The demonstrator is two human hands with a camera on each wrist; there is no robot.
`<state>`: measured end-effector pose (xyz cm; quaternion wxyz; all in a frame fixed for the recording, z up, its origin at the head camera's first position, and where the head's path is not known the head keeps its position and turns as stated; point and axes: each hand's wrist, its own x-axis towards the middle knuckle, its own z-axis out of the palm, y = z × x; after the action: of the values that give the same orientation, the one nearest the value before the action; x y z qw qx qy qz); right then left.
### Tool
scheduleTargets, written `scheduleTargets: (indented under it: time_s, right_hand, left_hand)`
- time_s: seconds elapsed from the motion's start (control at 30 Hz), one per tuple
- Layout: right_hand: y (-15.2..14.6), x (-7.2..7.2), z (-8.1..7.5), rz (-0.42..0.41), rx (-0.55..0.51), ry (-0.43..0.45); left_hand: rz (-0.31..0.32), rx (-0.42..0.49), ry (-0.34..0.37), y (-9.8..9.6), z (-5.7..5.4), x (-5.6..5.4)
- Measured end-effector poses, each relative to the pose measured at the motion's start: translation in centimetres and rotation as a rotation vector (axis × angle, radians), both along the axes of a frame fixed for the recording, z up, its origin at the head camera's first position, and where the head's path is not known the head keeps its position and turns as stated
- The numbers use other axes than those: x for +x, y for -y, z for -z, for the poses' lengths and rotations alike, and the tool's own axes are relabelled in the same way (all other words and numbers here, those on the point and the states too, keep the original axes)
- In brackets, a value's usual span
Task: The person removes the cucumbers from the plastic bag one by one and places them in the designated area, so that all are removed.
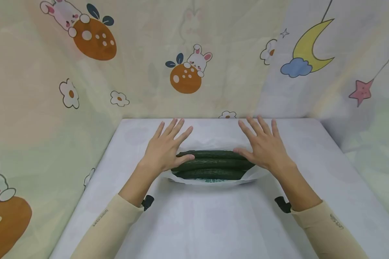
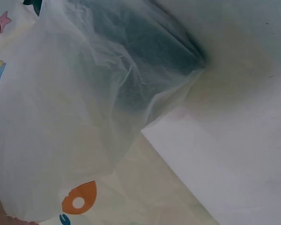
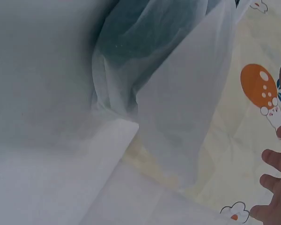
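Observation:
Dark green, ridged cucumbers (image 1: 214,164) lie side by side in the middle of the table, inside an opened translucent white plastic bag (image 1: 194,182). Green print shows on the bag's front edge. My left hand (image 1: 162,149) is at the cucumbers' left end, fingers spread straight and thumb over them. Over the right end, my right hand (image 1: 266,149) mirrors it with fingers spread. Neither hand grips anything; whether they touch the bag cannot be told. The left wrist view has the bag's loose film (image 2: 61,108) hanging wide, and the right wrist view shows a raised flap (image 3: 182,103).
A white table (image 1: 194,223) lies beneath, its far edge just beyond the fingertips. Cloth printed with rabbits, oranges, flowers and a moon (image 1: 306,46) hangs behind and at both sides. Dark wrist mounts (image 1: 282,204) sit below each wrist.

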<state>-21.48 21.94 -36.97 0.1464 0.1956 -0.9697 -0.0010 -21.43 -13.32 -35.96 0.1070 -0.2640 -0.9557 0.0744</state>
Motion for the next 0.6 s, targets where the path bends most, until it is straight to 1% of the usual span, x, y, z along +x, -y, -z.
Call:
scheduleTargets:
  time_s: [0.1, 0.27, 0.37, 0.47, 0.53, 0.6]
  right_hand:
    - [0.3, 0.1, 0.4, -0.022, -0.003, -0.005]
    - [0.7, 0.6, 0.9, -0.068, -0.012, -0.02]
    - [1.1, 0.9, 1.4, -0.102, -0.023, -0.022]
    - [1.3, 1.1, 1.7, -0.143, -0.033, -0.015]
    - [1.5, 1.2, 1.9, -0.174, -0.038, -0.013]
    - [1.6, 1.2, 2.1, -0.212, -0.054, -0.009]
  left_hand:
    - [0.018, 0.018, -0.002, 0.5, 0.6, 0.7]
    - [0.092, 0.058, -0.009, 0.9, 1.5, 1.6]
    - [0.154, 0.099, -0.02, 1.1, 2.0, 2.4]
    - [0.242, 0.128, -0.048, 1.3, 2.6, 3.2]
    - [0.294, 0.127, -0.074, 1.4, 2.9, 3.7]
    - [0.325, 0.112, -0.099, 1.4, 3.3, 4.1]
